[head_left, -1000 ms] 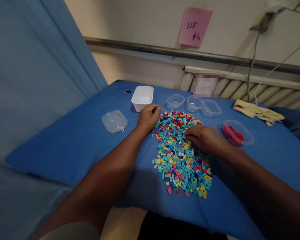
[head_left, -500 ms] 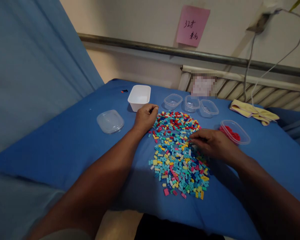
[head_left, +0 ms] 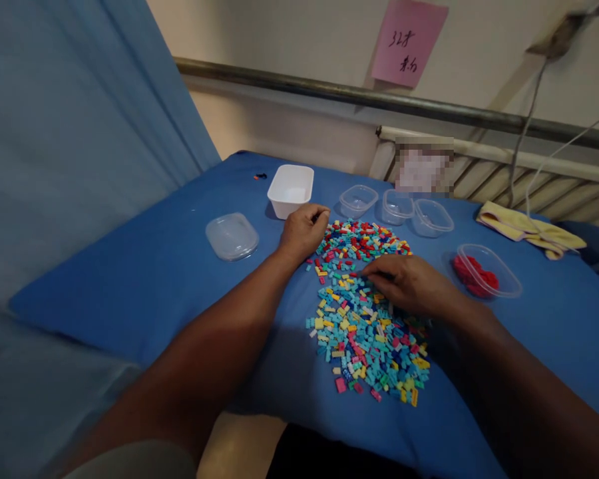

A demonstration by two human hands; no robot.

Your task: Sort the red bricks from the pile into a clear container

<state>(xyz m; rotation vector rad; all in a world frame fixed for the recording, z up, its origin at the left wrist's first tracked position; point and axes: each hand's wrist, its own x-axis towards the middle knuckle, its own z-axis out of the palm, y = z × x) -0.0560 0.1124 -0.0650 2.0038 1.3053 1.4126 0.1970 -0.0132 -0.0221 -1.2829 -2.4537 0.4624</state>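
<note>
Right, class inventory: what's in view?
Bricks: many, multicoloured, centre
Deep tub: one, white, back
Clear tubs: four, clear, three back, one right
Red pieces: several, red, right tub
Lids: count unclear, clear, left
Small object: one, black-orange, left
Cloth: one, yellow, right
Table: one, blue, beneath
Curtain: one, blue, left
Note: one, pink, top
Rail: one, grey, back
Radiator: one, cream, back
Paper: one, pinkish, radiator
Cables: two, greyish, right
Sleeve: one, grey, bottom
Left hand, right hand: two, bare, at bricks

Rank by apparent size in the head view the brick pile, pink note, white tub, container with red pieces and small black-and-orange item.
1. Brick pile
2. Pink note
3. White tub and container with red pieces: too alike to rank
4. Small black-and-orange item
</note>
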